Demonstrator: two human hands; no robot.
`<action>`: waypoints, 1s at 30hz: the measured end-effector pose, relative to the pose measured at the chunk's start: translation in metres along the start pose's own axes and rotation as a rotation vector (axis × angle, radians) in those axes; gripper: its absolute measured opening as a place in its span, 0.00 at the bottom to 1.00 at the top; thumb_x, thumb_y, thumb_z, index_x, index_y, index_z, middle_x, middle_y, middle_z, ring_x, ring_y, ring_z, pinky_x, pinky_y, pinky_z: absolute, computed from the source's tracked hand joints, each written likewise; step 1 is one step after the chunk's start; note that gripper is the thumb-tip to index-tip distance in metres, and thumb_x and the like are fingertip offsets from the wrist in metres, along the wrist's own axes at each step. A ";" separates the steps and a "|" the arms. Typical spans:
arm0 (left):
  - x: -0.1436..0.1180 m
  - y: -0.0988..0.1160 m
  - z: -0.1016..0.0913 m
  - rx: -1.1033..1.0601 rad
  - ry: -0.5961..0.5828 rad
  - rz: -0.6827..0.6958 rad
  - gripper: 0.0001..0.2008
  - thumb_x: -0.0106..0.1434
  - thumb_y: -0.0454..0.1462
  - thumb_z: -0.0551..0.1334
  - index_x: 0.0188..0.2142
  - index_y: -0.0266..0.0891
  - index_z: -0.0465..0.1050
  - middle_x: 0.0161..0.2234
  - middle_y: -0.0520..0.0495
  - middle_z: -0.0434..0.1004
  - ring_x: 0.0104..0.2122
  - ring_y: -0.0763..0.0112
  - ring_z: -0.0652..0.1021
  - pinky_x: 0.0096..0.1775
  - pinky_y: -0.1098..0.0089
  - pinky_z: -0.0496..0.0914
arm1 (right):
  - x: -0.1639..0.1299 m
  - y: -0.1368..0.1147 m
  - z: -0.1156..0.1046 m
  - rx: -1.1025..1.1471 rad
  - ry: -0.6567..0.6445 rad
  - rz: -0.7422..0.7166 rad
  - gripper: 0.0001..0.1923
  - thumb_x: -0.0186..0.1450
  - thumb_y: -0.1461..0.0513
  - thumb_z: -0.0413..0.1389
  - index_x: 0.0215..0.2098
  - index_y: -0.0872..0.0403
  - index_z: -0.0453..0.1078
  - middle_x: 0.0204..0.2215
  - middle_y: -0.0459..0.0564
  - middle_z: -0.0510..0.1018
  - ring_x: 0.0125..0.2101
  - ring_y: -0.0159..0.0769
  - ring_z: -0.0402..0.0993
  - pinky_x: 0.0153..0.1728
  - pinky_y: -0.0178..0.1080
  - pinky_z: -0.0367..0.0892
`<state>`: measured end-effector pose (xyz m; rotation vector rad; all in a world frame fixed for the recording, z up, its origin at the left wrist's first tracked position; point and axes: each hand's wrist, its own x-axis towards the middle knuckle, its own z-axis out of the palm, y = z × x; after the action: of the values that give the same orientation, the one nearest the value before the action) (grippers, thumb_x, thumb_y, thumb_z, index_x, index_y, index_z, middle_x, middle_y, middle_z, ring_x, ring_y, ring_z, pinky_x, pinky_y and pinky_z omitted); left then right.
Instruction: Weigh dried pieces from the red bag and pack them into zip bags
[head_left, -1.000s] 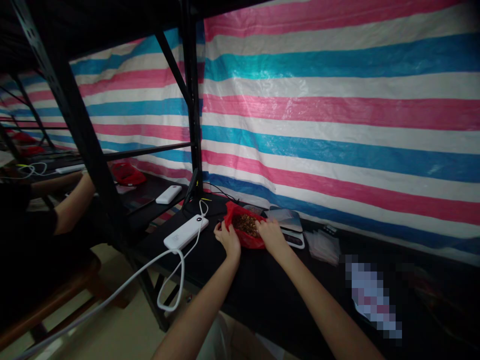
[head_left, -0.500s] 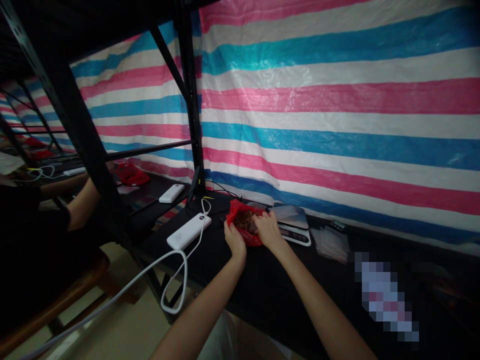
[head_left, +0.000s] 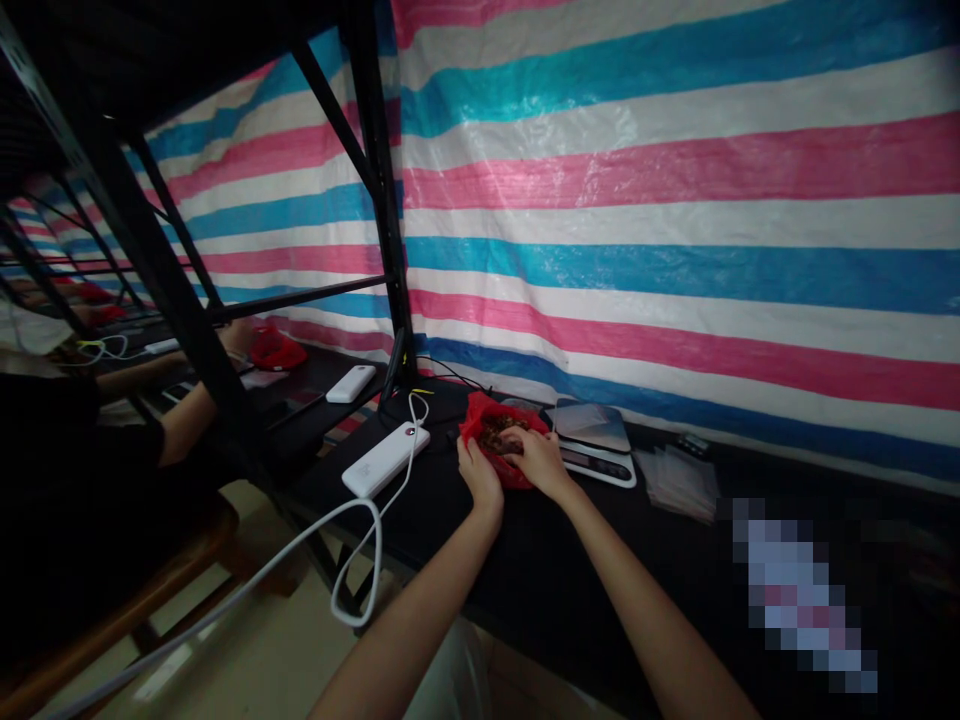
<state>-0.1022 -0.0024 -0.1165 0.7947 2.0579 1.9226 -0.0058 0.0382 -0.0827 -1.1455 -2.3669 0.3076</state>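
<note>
A red plastic bag point(head_left: 517, 478) stands with its mouth open on the black table, holding many small brown pieces point(head_left: 493, 432) whose kind I cannot make out. My left hand point(head_left: 480, 477) grips the bag's left side, fingers round its outside. Over the bag's mouth, my right hand point(head_left: 538, 462) reaches in from the right with fingers curled together among the pieces. What its fingertips hold is too small to tell. Just right of the bag lies a white digital scale point(head_left: 600, 463) with a clear plastic bag point(head_left: 592, 420) on its platform.
Several small clear bags point(head_left: 679, 484) lie right of the scale. A white power bank point(head_left: 384, 460) with a looping white cable point(head_left: 300, 535) is on the left. Black shelf posts point(head_left: 386, 220) rise behind it. At far left, a co-worker's arm point(head_left: 187, 420) is near another red bag point(head_left: 277, 348).
The view has shifted slightly, so things sit a little further right. My right hand's fingers have curled more over the brown pieces; my left hand keeps its grip on the bag.
</note>
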 end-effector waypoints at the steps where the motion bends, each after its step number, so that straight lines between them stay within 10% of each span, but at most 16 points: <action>1: 0.000 0.001 0.000 0.010 -0.003 -0.003 0.17 0.64 0.37 0.42 0.48 0.38 0.62 0.42 0.42 0.73 0.43 0.66 0.74 0.43 0.67 0.68 | 0.000 0.001 0.001 0.053 0.002 0.013 0.14 0.56 0.62 0.56 0.41 0.47 0.66 0.37 0.45 0.77 0.42 0.38 0.70 0.42 0.44 0.51; 10: -0.009 0.025 -0.014 0.118 0.043 0.111 0.16 0.62 0.39 0.45 0.48 0.40 0.61 0.50 0.40 0.65 0.52 0.57 0.64 0.51 0.53 0.57 | 0.009 0.009 0.005 0.734 0.091 -0.048 0.18 0.52 0.59 0.58 0.41 0.52 0.65 0.41 0.50 0.75 0.44 0.36 0.70 0.47 0.42 0.61; 17: -0.026 0.047 -0.026 0.107 0.153 0.551 0.22 0.61 0.37 0.50 0.55 0.37 0.52 0.57 0.37 0.49 0.56 0.58 0.55 0.55 0.55 0.50 | -0.002 0.032 -0.023 1.041 0.183 0.001 0.23 0.48 0.56 0.60 0.42 0.52 0.64 0.44 0.53 0.74 0.45 0.40 0.70 0.48 0.45 0.62; 23: -0.038 0.058 -0.006 0.078 -0.155 0.848 0.19 0.59 0.32 0.50 0.51 0.38 0.57 0.54 0.39 0.53 0.55 0.61 0.58 0.54 0.57 0.55 | -0.017 0.062 -0.039 1.127 0.320 0.074 0.22 0.49 0.57 0.61 0.41 0.52 0.64 0.43 0.53 0.74 0.45 0.41 0.70 0.49 0.47 0.62; 30: -0.012 0.067 0.060 0.240 -0.548 1.020 0.23 0.57 0.34 0.54 0.53 0.35 0.55 0.55 0.38 0.55 0.55 0.61 0.58 0.54 0.57 0.55 | -0.017 0.084 -0.047 1.308 0.540 0.088 0.23 0.47 0.59 0.63 0.40 0.50 0.65 0.39 0.49 0.76 0.42 0.40 0.72 0.48 0.47 0.62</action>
<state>-0.0465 0.0430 -0.0607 2.4458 1.6396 1.4696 0.0842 0.0764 -0.0820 -0.5336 -1.1657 1.1645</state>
